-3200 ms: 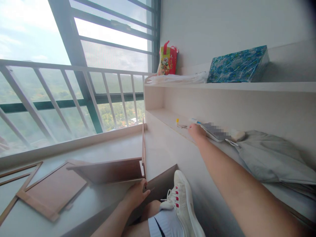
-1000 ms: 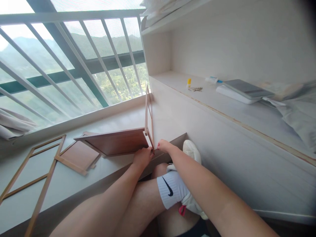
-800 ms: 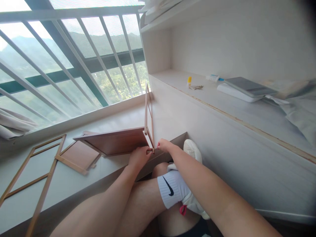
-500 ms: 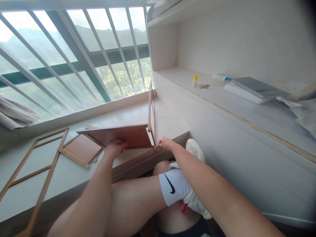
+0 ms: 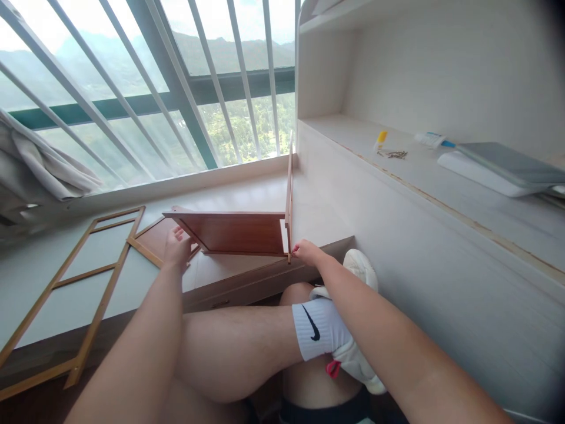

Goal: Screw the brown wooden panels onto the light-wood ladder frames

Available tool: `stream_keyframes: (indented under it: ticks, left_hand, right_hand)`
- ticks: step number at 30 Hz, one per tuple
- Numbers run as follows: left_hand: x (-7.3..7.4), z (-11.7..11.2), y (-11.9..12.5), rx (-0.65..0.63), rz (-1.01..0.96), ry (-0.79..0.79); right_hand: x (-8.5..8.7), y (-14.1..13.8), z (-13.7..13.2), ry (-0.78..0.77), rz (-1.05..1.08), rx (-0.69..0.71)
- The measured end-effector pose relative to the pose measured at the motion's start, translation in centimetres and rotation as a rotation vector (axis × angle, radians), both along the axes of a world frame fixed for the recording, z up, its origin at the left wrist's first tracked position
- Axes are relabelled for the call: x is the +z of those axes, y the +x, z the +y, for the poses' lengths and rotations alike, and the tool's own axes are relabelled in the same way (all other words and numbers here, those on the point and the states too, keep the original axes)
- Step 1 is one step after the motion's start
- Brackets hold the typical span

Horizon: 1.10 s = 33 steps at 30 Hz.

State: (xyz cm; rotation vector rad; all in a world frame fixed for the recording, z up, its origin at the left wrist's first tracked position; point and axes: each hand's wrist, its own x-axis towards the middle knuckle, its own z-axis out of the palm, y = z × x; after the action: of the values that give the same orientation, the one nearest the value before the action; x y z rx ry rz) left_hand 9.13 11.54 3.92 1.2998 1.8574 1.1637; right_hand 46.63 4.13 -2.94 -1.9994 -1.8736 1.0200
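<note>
Many white bars (image 5: 243, 76) cross the window (image 5: 241, 123) above a white ledge (image 5: 238, 197). There, a flat red-brown board (image 5: 241, 233) stands on edge by a thin wooden frame (image 5: 288, 197). The right hand (image 5: 308, 253) pinches tight at their corner; the left hand (image 5: 175, 246) is at the other end, its grip hard to tell.

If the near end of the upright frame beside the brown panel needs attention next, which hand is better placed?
Right, I'd judge: the right hand is close by that end of the frame, while the left hand is near the brown panel's opposite end.
</note>
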Motion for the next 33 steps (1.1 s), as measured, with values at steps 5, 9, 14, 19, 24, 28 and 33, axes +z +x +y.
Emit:
stream_keyframes:
  ticks: [5,9,14,19,24,28,33]
  left_hand:
    - [-2.0,0.2,1.3,-0.149,-0.118,-0.081]
    - [-2.3,0.0,1.8,-0.119,-0.140,-0.076]
    - [-1.8,-0.4,2.1,-0.093,-0.104,-0.110]
    - [-1.9,-0.6,2.1,-0.080,-0.083,-0.122]
    - [-2.0,-0.7,2.1,-0.070,-0.056,-0.133]
    - [-1.9,-0.6,2.1,-0.069,-0.034,-0.139]
    - [-1.7,-0.6,2.3,-0.070,-0.021,-0.145]
  right_hand:
    - [-0.3,0.1,-0.1,0.012,0.002,-0.013]
    - [-0.5,0.2,-0.1,0.021,-0.001,-0.031]
    - [-0.4,0.2,-0.2,0.026,-0.004,-0.034]
    - [-0.6,0.4,-0.2,0.010,0.008,-0.031]
    - [-1.0,0.5,-0.2,-0.013,0.026,-0.037]
    - [-0.9,0.5,-0.3,-0.022,0.037,-0.039]
    - [-0.7,0.5,-0.5,-0.002,0.042,-0.046]
